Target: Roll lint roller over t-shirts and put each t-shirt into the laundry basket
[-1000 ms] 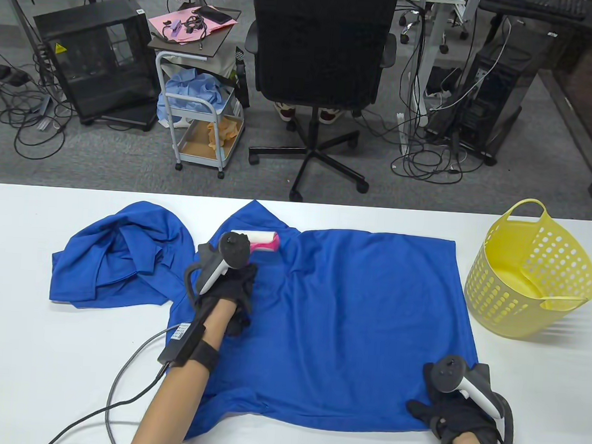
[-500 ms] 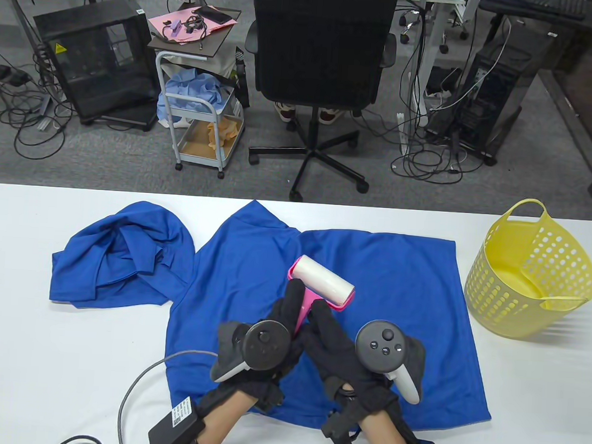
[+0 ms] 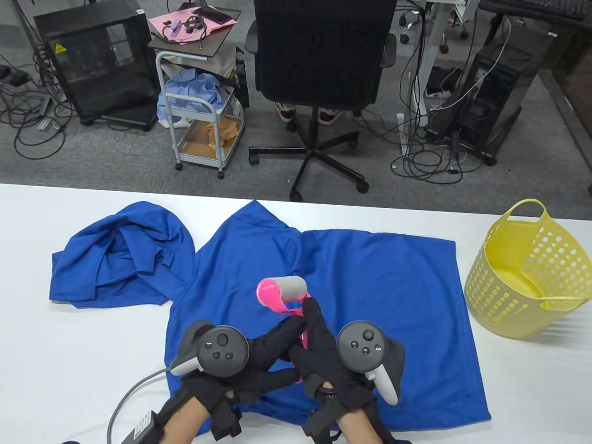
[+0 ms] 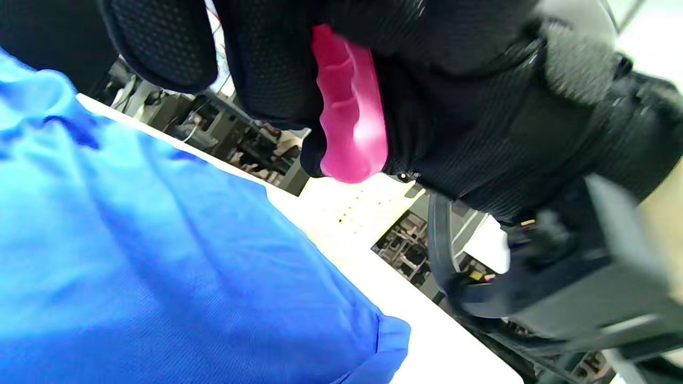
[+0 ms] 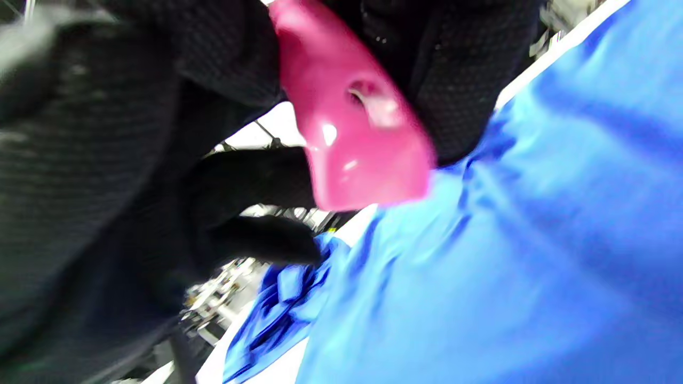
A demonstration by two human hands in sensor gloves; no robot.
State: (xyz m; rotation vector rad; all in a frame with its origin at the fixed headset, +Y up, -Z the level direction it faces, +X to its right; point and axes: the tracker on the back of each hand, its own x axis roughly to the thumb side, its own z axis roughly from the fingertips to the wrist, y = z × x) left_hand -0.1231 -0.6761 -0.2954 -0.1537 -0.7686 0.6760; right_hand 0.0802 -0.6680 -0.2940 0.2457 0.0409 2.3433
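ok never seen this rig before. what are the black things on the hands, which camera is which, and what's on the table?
No robot here: a person's left hand and right hand wear black sensor gloves, each with a controller-like tracker strapped on its back. The wide picture looks down at the white table from above; the two close, tilted pictures come from a camera on each wrist. Both hands grip the pink handle of the pink-and-white lint roller, seen close up in both wrist views. It is above the spread-out blue t-shirt. A second, crumpled blue t-shirt lies to the left, and an empty yellow perforated plastic laundry basket stands at the right.
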